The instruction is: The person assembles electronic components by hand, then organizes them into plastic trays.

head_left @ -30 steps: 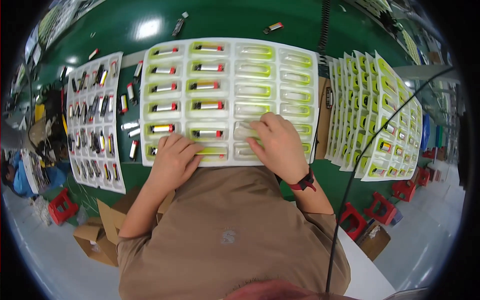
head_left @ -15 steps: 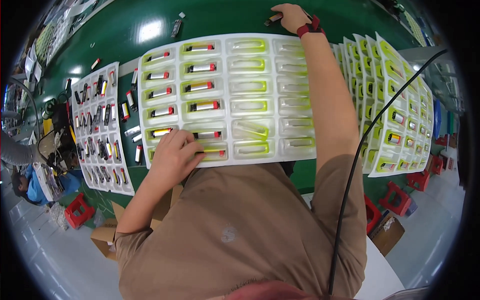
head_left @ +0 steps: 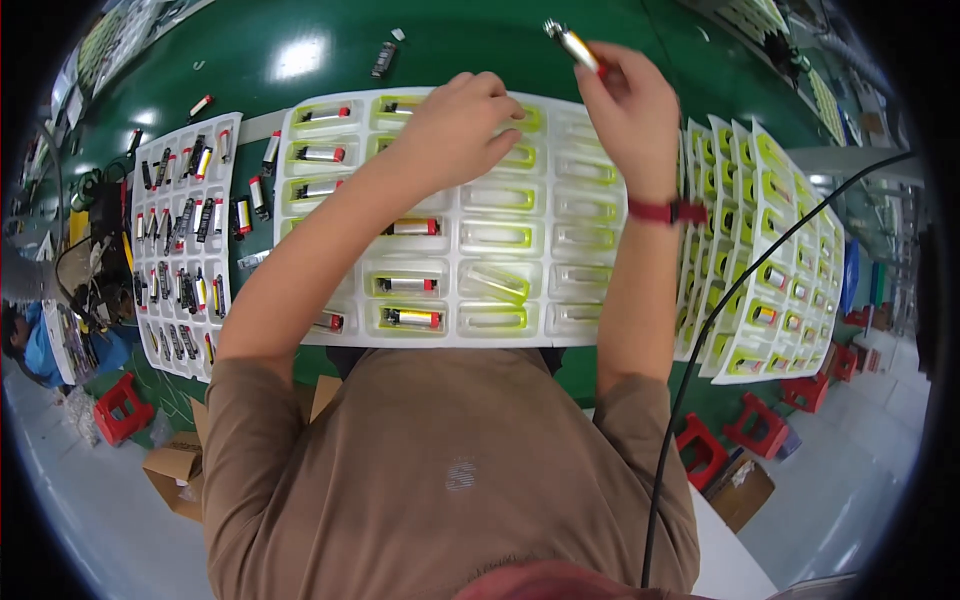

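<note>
A white blister tray [head_left: 520, 330] with yellow-green pockets lies on the green table in front of me. Several pockets in its left columns hold small silver cylinders with red ends, such as one [head_left: 411, 318] in the near row. My right hand [head_left: 627, 120] is raised over the tray's far right part, pinching a small silver and red cylinder [head_left: 572, 43] between its fingertips. A red band sits on that wrist. My left hand [head_left: 455, 128] hovers over the tray's far middle pockets with fingers curled, holding nothing that I can see.
A second white tray [head_left: 180, 240] full of small dark and red parts lies at the left. A fanned stack of yellow-green blister trays [head_left: 765, 250] stands at the right. Loose cylinders [head_left: 384, 58] lie on the far table. Red stools [head_left: 118, 408] and cardboard boxes sit on the floor.
My right hand came back from the far table edge holding a cylinder. My left hand rose from the tray's near edge to its far middle.
</note>
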`<state>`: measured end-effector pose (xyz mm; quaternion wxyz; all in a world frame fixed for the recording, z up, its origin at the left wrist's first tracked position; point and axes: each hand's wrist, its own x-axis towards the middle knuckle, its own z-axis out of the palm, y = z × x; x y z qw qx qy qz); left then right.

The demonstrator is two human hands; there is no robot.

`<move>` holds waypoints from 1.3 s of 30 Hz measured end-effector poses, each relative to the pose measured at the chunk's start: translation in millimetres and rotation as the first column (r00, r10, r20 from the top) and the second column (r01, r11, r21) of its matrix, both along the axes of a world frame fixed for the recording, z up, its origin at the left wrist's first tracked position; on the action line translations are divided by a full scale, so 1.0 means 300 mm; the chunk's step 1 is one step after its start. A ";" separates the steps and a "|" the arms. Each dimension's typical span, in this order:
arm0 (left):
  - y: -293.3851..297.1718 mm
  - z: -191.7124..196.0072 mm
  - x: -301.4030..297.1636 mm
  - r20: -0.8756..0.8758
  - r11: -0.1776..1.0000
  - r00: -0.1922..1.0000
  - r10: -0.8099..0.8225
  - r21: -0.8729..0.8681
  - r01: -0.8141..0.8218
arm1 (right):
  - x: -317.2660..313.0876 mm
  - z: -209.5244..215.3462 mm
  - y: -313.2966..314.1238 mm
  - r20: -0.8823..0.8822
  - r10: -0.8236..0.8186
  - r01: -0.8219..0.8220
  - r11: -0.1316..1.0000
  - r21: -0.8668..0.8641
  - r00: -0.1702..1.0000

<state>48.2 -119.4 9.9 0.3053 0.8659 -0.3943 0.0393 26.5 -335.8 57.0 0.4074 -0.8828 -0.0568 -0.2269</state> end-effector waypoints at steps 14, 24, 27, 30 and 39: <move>0.068 0.087 -0.109 -0.834 0.678 0.363 -0.417 -0.551 -0.487 | -0.279 -0.025 0.161 -0.095 0.251 -0.078 0.599 0.797 0.963; 0.121 0.107 -0.228 -0.802 0.584 0.551 -0.230 -0.567 -0.581 | -0.339 -0.044 0.185 -0.079 0.201 -0.132 0.843 0.521 0.976; 0.166 0.078 -0.219 -0.820 0.725 0.565 -0.094 -0.446 -0.526 | -0.348 -0.031 0.186 -0.064 0.194 -0.144 0.877 0.459 0.979; 0.173 0.121 -0.228 -0.908 0.670 0.363 -0.210 -0.404 -0.623 | -0.356 -0.025 0.180 -0.039 0.220 -0.188 0.904 0.383 0.975; 0.188 0.071 -0.277 -0.777 0.535 0.222 -0.590 -0.582 -0.613 | -0.353 0.008 0.193 0.054 0.292 -0.290 0.956 -0.039 0.955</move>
